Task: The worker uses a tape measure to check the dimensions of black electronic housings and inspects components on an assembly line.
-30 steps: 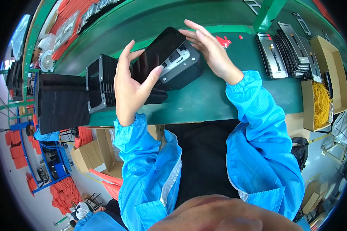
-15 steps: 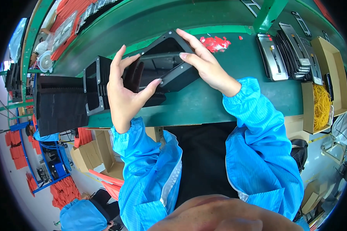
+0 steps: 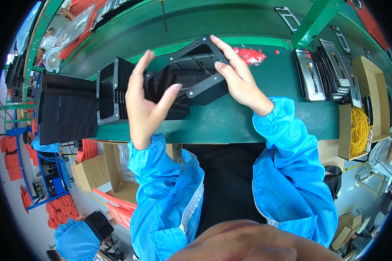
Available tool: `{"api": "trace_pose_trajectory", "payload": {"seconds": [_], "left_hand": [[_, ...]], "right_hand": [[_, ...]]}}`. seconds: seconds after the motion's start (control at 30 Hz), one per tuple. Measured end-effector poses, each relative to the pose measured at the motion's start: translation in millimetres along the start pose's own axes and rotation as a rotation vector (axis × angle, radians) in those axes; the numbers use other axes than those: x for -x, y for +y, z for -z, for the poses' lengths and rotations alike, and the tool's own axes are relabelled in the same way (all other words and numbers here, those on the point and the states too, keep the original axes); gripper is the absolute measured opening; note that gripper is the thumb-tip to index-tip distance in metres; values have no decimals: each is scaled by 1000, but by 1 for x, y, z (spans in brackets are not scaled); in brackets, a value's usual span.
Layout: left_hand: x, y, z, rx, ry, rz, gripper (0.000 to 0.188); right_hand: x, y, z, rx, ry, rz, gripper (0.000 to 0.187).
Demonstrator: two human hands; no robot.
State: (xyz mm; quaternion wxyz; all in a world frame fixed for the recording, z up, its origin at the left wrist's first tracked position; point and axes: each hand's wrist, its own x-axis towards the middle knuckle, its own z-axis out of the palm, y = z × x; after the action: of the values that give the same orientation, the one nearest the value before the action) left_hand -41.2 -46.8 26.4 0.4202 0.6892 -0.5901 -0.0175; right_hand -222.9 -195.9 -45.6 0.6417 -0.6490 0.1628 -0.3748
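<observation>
- The right hand [image 3: 241, 82] grasped the right end of a black frame [image 3: 206, 84], its fingers stretched along the far edge and its thumb laid over the near face.
- The left hand [image 3: 147, 106] was unclenched at the frame's left end, fingers pointing up and thumb spread toward the frame; whether it touched could not be told.
- Both forearms rose from below in blue sleeves [image 3: 287, 130], angled inward.
- The frame was tilted between the hands, above the green bench [image 3: 252, 124].
- Left of the left hand stood a stack of black frames [image 3: 108, 114].
- Beyond the right hand lay red scraps [image 3: 250, 56].
</observation>
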Motion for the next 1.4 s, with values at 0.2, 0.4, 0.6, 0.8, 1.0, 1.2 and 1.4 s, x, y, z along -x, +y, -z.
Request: {"api": "trace_pose_trajectory", "payload": {"seconds": [0.2, 0.4, 0.6, 0.8, 1.0, 1.2, 1.4], "left_hand": [[32, -30, 23, 28, -123, 142, 60], [26, -34, 30, 85, -150, 172, 55], [31, -36, 22, 324, -67, 241, 57], [36, -48, 22, 343, -110, 181, 56], [48, -57, -29, 813, 209, 145, 43], [43, -59, -34, 598, 258, 55, 39], [41, -65, -27, 515, 235, 53, 34]], "right_hand": [[-6, -7, 0, -64, 23, 17, 58], [-13, -13, 12, 413, -63, 199, 55], [-25, -28, 14, 622, -155, 237, 52], [-37, -83, 26, 1118, -349, 8, 38], [-64, -114, 28, 519, 378, 430, 37], [-76, -92, -13, -94, -62, 53, 41], [-44, -84, -23, -328, -730, -40, 33]]}}
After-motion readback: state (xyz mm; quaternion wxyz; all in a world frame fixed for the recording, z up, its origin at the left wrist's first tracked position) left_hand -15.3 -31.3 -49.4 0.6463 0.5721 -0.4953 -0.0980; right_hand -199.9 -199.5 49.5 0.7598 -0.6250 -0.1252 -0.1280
